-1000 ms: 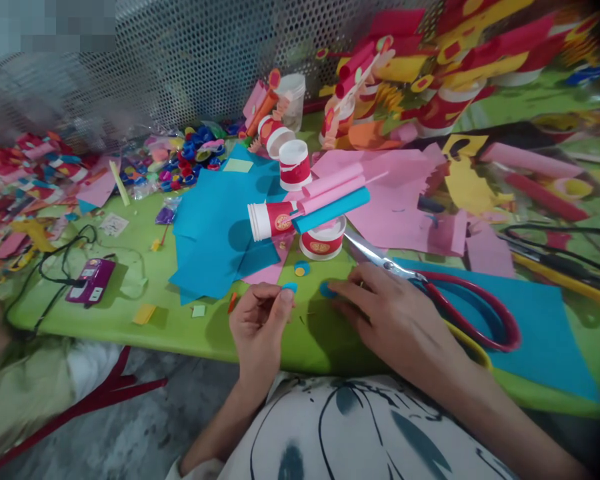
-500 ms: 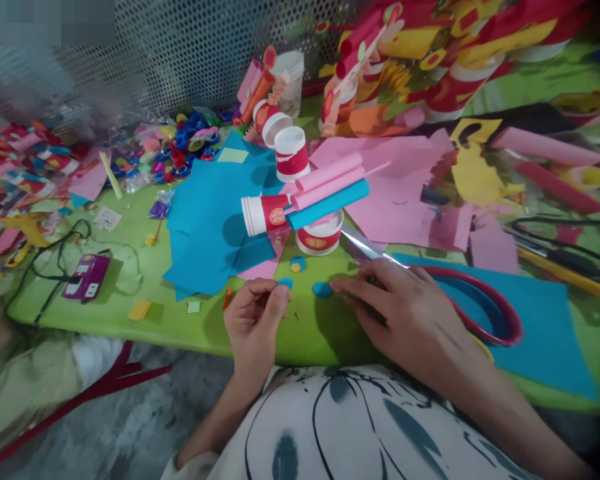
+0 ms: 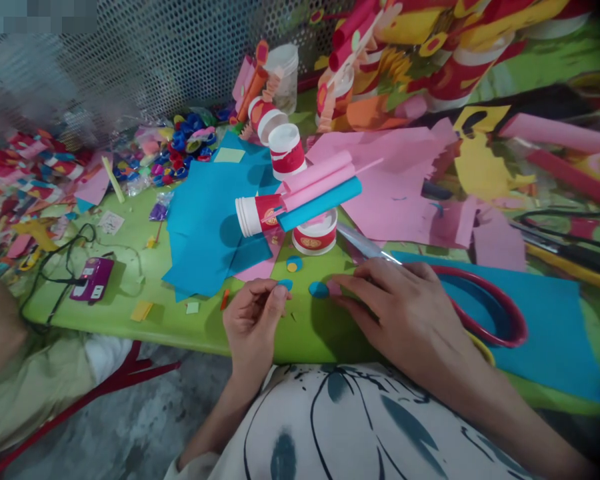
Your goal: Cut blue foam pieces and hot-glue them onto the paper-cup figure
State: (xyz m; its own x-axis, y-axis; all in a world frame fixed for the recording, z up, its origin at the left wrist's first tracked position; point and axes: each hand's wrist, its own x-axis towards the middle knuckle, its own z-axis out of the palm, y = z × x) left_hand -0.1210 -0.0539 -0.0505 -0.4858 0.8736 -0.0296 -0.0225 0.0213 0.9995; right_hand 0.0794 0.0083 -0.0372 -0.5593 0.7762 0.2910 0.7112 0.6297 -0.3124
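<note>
My left hand (image 3: 254, 313) is closed, thumb and forefinger pinching a small blue paper disc (image 3: 286, 285) above the table edge. My right hand (image 3: 400, 307) reaches in with its fingers stretched out and slightly apart. Its fingertips are beside a second blue paper disc (image 3: 319, 290) on the table; whether they touch it is unclear. Just beyond lies another blue disc with a small yellow dot (image 3: 294, 264). Under my right hand rest scissors with red handles (image 3: 517, 327), partly hidden. Farther up, a red and white paper cup (image 3: 260, 215) lies on its side, with pink and blue paper rolls (image 3: 323, 200) attached.
Blue sheets (image 3: 200, 227) and pink paper (image 3: 395, 187) cover much of the green table (image 3: 180, 327). A purple device (image 3: 93, 279) with a black cable sits left. Beyond are several paper cups and colourful scraps. Another person's arm (image 3: 0, 313) is at far left.
The view has shifted slightly. My left hand keeps its pinch on the blue disc, and my right hand stays by the other disc with hardly any movement.
</note>
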